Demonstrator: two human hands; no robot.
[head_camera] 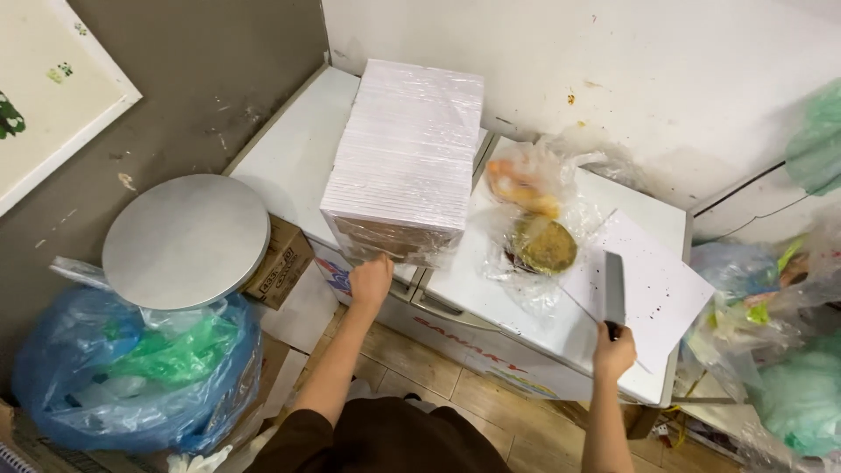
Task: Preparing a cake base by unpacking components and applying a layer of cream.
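My left hand (pixel 371 280) presses against the near lower corner of a tall plastic-wrapped stack of white sheets (pixel 407 158) that stands on a white chest freezer (pixel 298 149). My right hand (pixel 613 352) grips the dark handle of a cleaver (pixel 614 285), its blade lying flat and pointing away over a white cutting board (pixel 653 293). Just left of the board lies a clear plastic bag holding a round brownish-green food item (pixel 543 244) and an orange piece (pixel 519 190).
A round metal lid (pixel 186 239) covers a bin lined with a blue bag (pixel 79 368) at the left, beside a cardboard box (pixel 280 263). Several plastic bags (pixel 771 350) crowd the right. Wooden floor (pixel 420 368) lies below; white wall behind.
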